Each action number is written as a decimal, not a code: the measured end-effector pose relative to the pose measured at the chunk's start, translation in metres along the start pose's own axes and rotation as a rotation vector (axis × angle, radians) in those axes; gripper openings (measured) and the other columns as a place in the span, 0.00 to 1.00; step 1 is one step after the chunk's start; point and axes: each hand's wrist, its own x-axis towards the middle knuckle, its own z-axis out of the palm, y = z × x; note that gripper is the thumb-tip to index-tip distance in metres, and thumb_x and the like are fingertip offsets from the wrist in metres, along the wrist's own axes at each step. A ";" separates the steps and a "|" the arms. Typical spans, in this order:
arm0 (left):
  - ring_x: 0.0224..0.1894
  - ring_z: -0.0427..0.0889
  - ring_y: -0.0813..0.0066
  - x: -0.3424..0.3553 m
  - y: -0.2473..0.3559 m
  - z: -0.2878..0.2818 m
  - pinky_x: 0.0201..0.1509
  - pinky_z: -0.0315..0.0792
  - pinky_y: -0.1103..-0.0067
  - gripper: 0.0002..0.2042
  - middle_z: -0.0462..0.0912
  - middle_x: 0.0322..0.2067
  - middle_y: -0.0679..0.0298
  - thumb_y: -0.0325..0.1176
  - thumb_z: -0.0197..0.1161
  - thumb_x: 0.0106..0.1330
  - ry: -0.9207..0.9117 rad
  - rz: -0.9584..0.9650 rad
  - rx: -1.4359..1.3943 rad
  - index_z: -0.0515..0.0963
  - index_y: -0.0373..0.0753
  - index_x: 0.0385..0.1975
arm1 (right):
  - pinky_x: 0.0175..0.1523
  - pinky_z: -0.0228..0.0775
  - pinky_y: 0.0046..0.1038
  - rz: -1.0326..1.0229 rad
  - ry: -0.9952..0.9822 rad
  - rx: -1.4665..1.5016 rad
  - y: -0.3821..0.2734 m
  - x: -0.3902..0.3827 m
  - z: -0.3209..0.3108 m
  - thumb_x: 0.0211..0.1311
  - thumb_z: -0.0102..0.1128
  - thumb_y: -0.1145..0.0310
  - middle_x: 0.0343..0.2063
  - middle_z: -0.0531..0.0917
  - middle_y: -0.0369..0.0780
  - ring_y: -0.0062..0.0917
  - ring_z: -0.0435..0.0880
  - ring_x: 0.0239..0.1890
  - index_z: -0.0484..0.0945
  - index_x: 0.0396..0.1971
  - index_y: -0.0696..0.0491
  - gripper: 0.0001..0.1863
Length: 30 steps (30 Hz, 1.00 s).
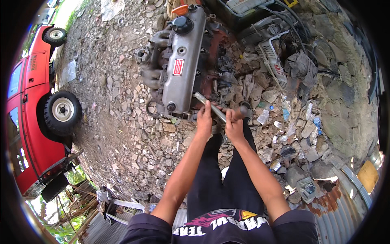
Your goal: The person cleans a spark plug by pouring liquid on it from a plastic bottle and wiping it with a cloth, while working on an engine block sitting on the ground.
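The left hand (pixel 204 121) and right hand (pixel 234 129) grasp a metal bar (pixel 218 114) beside the engine's (pixel 156 77) near right corner; cover (pixel 189 53) on, remaining work unclear.

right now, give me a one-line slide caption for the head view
Left hand and right hand on a metal bar beside an engine, red vehicle at left.

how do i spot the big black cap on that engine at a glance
Find the engine on the stony ground. Along its top runs a long grey cover; the black cap sits toward its far end, near an orange piece. It is round and clearly larger than the small black knob at the near end.
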 end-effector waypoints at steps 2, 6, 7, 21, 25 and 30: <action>0.44 0.85 0.66 -0.001 0.008 0.003 0.49 0.80 0.68 0.21 0.85 0.38 0.57 0.51 0.55 0.75 0.041 -0.044 -0.009 0.74 0.36 0.47 | 0.45 0.70 0.40 -0.044 0.015 -0.163 0.001 0.007 -0.003 0.78 0.45 0.58 0.32 0.81 0.47 0.42 0.80 0.36 0.79 0.38 0.60 0.20; 0.37 0.85 0.75 0.004 0.017 -0.004 0.40 0.81 0.77 0.20 0.84 0.34 0.62 0.50 0.56 0.75 0.010 -0.011 0.107 0.77 0.36 0.45 | 0.48 0.70 0.35 -0.190 0.140 -0.023 -0.026 0.018 -0.013 0.78 0.45 0.60 0.36 0.81 0.45 0.34 0.81 0.39 0.78 0.36 0.60 0.19; 0.35 0.84 0.75 0.004 0.023 0.000 0.39 0.80 0.77 0.20 0.84 0.33 0.62 0.50 0.56 0.75 -0.001 0.005 0.134 0.76 0.36 0.45 | 0.45 0.70 0.31 -0.168 0.183 0.046 -0.028 0.022 -0.016 0.79 0.44 0.59 0.33 0.82 0.42 0.28 0.80 0.37 0.78 0.35 0.61 0.21; 0.32 0.77 0.80 0.010 0.020 -0.029 0.35 0.74 0.79 0.24 0.80 0.37 0.64 0.33 0.63 0.68 0.107 -0.026 0.376 0.69 0.34 0.63 | 0.37 0.70 0.29 0.191 -0.008 -0.316 -0.030 0.039 -0.060 0.73 0.55 0.49 0.23 0.81 0.39 0.25 0.78 0.28 0.82 0.36 0.59 0.24; 0.37 0.79 0.76 0.045 -0.005 -0.032 0.41 0.74 0.78 0.25 0.83 0.41 0.60 0.27 0.63 0.65 0.033 0.046 0.531 0.70 0.34 0.63 | 0.32 0.67 0.32 0.262 -0.167 -0.340 0.022 0.018 -0.034 0.73 0.55 0.49 0.20 0.79 0.40 0.25 0.77 0.25 0.81 0.36 0.60 0.25; 0.49 0.84 0.63 0.085 -0.046 -0.014 0.56 0.73 0.72 0.24 0.85 0.44 0.53 0.23 0.64 0.62 0.193 0.368 0.542 0.73 0.34 0.60 | 0.35 0.71 0.46 0.217 -0.155 -0.340 0.051 0.019 -0.015 0.73 0.52 0.49 0.22 0.80 0.56 0.55 0.83 0.32 0.77 0.33 0.61 0.26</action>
